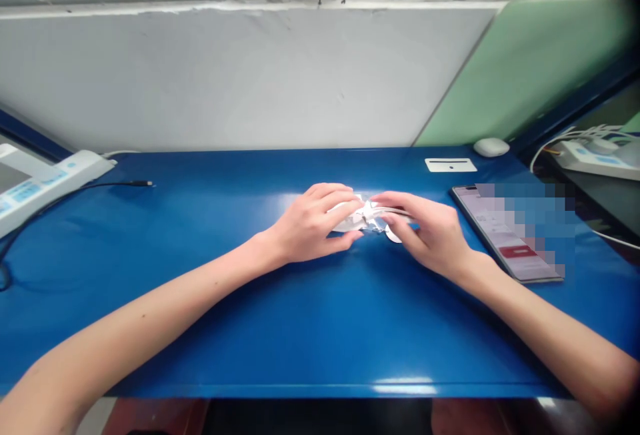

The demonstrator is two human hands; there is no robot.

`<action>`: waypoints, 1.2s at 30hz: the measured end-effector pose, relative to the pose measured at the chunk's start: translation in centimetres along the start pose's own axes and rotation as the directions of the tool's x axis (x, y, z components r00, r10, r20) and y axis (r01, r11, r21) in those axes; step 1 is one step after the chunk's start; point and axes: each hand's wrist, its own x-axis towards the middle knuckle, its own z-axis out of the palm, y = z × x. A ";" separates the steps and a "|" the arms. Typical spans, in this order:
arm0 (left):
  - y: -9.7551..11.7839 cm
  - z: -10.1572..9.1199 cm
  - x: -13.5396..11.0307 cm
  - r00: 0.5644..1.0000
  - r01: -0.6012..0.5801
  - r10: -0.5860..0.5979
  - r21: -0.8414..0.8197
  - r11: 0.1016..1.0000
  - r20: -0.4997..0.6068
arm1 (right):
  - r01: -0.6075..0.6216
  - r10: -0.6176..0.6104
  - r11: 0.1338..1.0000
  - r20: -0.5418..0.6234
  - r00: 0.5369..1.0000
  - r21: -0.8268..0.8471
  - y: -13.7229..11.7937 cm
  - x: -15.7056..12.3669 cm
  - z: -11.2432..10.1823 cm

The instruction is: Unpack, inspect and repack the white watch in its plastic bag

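Note:
A coiled white cable [367, 213] lies low over the blue table [310, 328], between my two hands. My left hand [313, 225] is closed around its left end, fingers over the top and thumb at the near side. The right end of the coil is gripped between the thumb and fingers of my right hand [435, 229]. Shiny, clear plastic-like material shows about the middle of the cable. Just below my right fingers is a small round white piece [393, 234], partly hidden. My fingers cover much of the coil.
A phone [500, 235] lies right of my right hand, part of it pixelated. Behind it are a white card [451, 165] and a white rounded case [491, 147]. Power strips stand at left [55, 181] and right [600, 158]. A black cable [100, 185] crosses the left side.

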 end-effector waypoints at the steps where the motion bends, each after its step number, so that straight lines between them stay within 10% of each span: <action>1: 0.2 0.0 0.1 1.000 0.006 -0.006 -0.024 1.000 0.001 | -0.089 0.090 0.995 -0.016 0.996 0.041 -0.3 0.5 -0.3; 8: 2.4 -1.4 1.5 0.928 0.313 -0.368 -0.422 0.851 -0.054 | -0.337 0.346 0.841 0.057 0.936 0.423 -2.8 6.5 -3.5; 12: 3.6 -1.9 2.5 0.825 0.430 -0.551 -0.773 0.467 0.126 | -0.284 0.319 0.699 0.069 0.945 0.657 -2.5 9.0 -3.5; 17: 4.0 -1.9 3.1 0.784 0.480 -0.438 -0.877 -0.021 0.439 | -0.418 0.314 0.405 0.306 0.899 0.813 -1.4 9.5 -0.9; 22: 3.7 -1.2 3.0 0.759 0.475 -0.329 -0.824 -0.309 0.561 | -0.493 0.175 0.362 0.462 0.869 0.791 -1.6 8.9 0.8; 28: 3.5 -0.8 2.9 0.731 0.457 -0.279 -0.751 -0.477 0.623 | -0.545 0.278 0.149 0.494 0.824 0.825 -1.5 8.9 1.3; 36: 3.4 -0.2 2.9 0.692 0.482 -0.294 -0.725 -0.492 0.660 | -0.555 0.379 0.058 0.496 0.781 0.830 -0.9 9.1 1.3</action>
